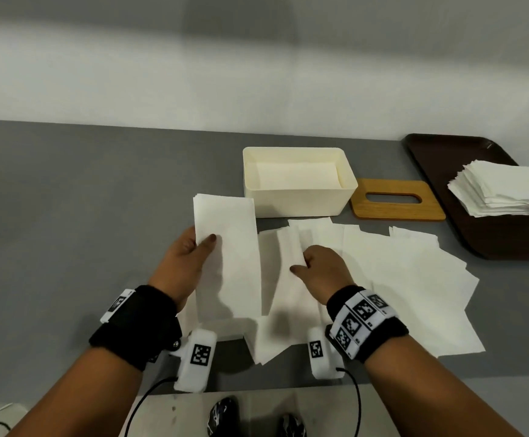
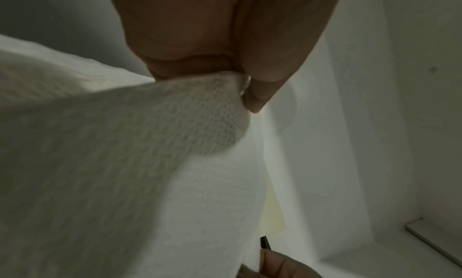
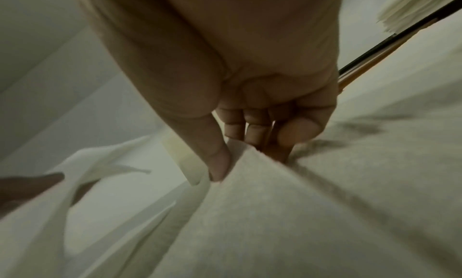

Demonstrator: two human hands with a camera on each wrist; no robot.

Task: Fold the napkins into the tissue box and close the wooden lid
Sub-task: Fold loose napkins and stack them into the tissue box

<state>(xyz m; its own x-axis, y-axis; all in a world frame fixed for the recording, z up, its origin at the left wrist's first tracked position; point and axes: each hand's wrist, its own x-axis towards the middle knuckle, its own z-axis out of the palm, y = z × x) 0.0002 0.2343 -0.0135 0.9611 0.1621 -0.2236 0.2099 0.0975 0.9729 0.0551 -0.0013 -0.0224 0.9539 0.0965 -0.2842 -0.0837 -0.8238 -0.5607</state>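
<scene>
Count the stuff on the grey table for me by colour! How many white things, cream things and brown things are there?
White: 3, the folded napkin in the left hand, the spread napkins under the right hand, the napkin stack.
Cream: 1, the tissue box.
Brown: 2, the wooden lid, the dark tray.
Total: 6.

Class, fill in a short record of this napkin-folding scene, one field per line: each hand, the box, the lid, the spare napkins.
Left hand: holds a folded napkin by its left edge
Right hand: pinches a napkin in the spread napkins
Tissue box: open, some napkins inside
Wooden lid: off, flat on the table beside the box
Stack of napkins: on the dark tray
</scene>
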